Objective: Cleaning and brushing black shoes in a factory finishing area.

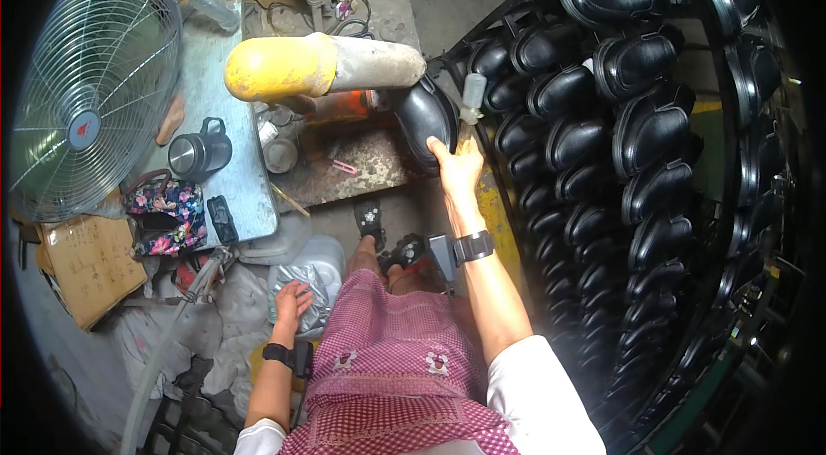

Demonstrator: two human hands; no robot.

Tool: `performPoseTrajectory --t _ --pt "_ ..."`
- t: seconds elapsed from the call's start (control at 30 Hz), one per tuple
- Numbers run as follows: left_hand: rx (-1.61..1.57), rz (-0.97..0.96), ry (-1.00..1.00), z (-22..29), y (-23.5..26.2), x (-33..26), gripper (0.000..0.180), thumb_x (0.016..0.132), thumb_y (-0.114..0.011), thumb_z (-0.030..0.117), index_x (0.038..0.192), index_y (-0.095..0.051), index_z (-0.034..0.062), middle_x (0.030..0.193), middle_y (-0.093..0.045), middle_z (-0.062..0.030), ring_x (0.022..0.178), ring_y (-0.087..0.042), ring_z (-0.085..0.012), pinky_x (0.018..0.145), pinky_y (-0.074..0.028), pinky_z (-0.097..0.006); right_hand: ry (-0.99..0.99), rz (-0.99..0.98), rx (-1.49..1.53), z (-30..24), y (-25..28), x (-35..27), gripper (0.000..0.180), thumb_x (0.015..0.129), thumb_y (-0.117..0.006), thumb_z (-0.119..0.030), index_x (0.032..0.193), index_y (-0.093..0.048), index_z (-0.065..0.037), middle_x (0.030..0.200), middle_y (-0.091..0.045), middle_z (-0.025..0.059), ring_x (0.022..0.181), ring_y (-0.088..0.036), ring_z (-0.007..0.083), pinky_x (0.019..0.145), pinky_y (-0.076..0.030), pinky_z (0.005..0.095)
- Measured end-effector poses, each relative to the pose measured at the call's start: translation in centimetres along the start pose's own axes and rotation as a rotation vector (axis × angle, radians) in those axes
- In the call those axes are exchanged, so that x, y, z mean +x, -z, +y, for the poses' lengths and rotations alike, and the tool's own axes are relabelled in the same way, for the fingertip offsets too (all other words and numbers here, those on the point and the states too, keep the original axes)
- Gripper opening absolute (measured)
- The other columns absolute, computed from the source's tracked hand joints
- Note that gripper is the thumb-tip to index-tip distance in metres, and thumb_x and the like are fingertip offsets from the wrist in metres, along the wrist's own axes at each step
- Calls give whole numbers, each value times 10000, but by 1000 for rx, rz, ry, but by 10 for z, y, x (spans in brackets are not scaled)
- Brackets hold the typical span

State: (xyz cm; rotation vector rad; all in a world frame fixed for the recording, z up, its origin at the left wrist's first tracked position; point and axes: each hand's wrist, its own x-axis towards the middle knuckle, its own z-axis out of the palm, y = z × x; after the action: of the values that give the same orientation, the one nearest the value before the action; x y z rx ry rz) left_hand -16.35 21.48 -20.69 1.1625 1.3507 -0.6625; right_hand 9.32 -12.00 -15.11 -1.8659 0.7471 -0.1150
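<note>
My right hand (459, 169) reaches forward, its thumb pressed on a glossy black shoe (425, 121); the other fingers are partly hidden. The shoe's far end is covered by a rounded yellow and grey machine arm (327, 68). Right beside my right fingers stands a small translucent bottle (473, 90) with a pale neck; whether my fingers touch it I cannot tell. My left hand (293, 304) hangs low with its fingers apart, holding nothing, in front of a crumpled silver plastic bag (311, 287).
Along the right, a tall rack holds many black shoes (647, 138). A large fan (83, 130) and a dark mug (200, 150) stand on the left table (249, 197). On the stained bench (379, 167) lies a pink clip-like piece (344, 167). Below are a cardboard box (90, 261) and a floral bag (168, 214).
</note>
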Motion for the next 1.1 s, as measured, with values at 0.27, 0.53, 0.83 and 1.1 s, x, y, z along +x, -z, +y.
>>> performPoseTrajectory --t 0.27,0.53,0.83,1.1 --pt "-10 -40 -60 19 -11 -2 314 872 -399 166 1136 -434 1 1057 -557 -161 860 -595 -257 700 -509 -330 108 32 -388 -30 2 -3 727 638 -720 -259 1263 -395 -79 868 -630 195 803 -620 318 737 -462 352" --pt "30 -59 -60 29 -18 2 307 874 -390 158 1131 -434 -4 1058 -554 -165 863 -597 -261 700 -510 -335 164 58 -397 -41 -6 8 732 651 -695 -316 1282 -372 -133 866 -636 161 806 -623 298 737 -464 351" --pt "52 -77 -73 35 -24 1 301 890 -372 159 1135 -432 -5 1056 -557 -163 848 -601 -244 667 -522 -307 165 58 -434 -45 -4 13 716 666 -676 -326 1283 -368 -133 770 -639 158 731 -609 354 698 -464 411" --pt "54 -147 -165 51 -44 -16 309 895 -396 193 1147 -447 21 1053 -570 -138 844 -603 -222 675 -512 -295 -724 31 584 0 59 -37 379 661 -736 -234 968 -549 -113 509 -359 -31 295 -262 84 320 -244 226"
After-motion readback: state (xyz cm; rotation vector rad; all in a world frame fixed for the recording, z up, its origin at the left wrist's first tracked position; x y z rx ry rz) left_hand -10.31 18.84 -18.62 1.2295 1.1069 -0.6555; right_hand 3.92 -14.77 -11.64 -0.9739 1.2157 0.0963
